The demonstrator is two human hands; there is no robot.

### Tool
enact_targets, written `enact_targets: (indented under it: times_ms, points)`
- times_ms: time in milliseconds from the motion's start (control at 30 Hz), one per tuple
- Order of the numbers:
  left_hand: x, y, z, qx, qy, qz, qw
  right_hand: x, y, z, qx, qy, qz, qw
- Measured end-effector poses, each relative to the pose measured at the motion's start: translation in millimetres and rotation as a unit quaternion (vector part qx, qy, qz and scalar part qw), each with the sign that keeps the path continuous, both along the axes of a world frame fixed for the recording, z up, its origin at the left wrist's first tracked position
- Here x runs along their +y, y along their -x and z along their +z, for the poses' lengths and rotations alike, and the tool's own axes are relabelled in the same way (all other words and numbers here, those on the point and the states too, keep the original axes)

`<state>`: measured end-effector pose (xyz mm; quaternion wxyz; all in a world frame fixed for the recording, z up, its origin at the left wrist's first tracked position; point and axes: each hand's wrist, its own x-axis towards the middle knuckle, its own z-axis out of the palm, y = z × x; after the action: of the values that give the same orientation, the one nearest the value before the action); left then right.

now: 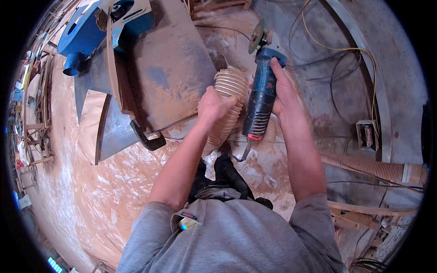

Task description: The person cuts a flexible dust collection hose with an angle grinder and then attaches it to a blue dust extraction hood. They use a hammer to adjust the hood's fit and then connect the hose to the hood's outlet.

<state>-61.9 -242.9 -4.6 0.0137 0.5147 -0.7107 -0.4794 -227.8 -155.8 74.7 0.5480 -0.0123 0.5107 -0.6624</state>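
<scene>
My right hand (283,88) is wrapped round a blue and black angle grinder (260,98), held with its disc end away from me. A greenish disc (257,36) sits at the grinder's far end, and its cord hangs from the near end. Just left of it, my left hand (215,105) grips a ribbed, tan flexible hose (231,84) near its open far end. From there the hose runs down toward my feet and bends to the right behind the grinder. The left fingers are partly hidden by the hose.
Left of me stands a dusty machine table (173,68) with a blue housing (82,29) and a black clamp (148,136). A curved wooden piece (93,125) lies beside it. Cables, including a yellow cord (337,48), trail across the floor near a socket box (366,135). Another hose (364,166) lies right.
</scene>
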Motion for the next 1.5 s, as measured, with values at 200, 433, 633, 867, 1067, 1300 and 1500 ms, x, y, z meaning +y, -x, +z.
enact_targets:
  times_ms: [200, 433, 633, 867, 1067, 1300, 1500]
  points:
    - [9.2, -9.4, 5.3, 0.054, 0.025, 0.007, 0.998, 38.6, 20.6, -11.6, -0.120, 0.063, -0.001, 0.991]
    - [70.4, -88.5, -4.6, 0.157, 0.030, 0.029, 0.987, 79.9, 39.6, -21.1, 0.005, -0.027, 0.029, 0.999]
    - [98.4, -175.5, -30.5, 0.213, 0.011, 0.133, 0.968, 90.5, 35.6, -43.6, 0.057, -0.116, 0.129, 0.983]
    - [87.7, -191.9, -24.3, 0.224, 0.042, 0.212, 0.950, 29.0, 2.8, -29.7, -0.066, -0.031, 0.152, 0.986]
    - [84.0, -221.4, -4.1, 0.363, -0.035, 0.218, 0.905, -9.4, -18.3, -53.2, 0.116, -0.111, 0.270, 0.949]
    - [127.1, -249.6, 7.7, 0.227, -0.066, 0.135, 0.962, -94.4, -51.4, -84.8, 0.206, -0.056, 0.356, 0.910]
    - [115.1, -244.1, 22.7, 0.182, -0.002, 0.043, 0.982, -135.0, -74.1, -107.2, 0.338, -0.069, 0.359, 0.867]
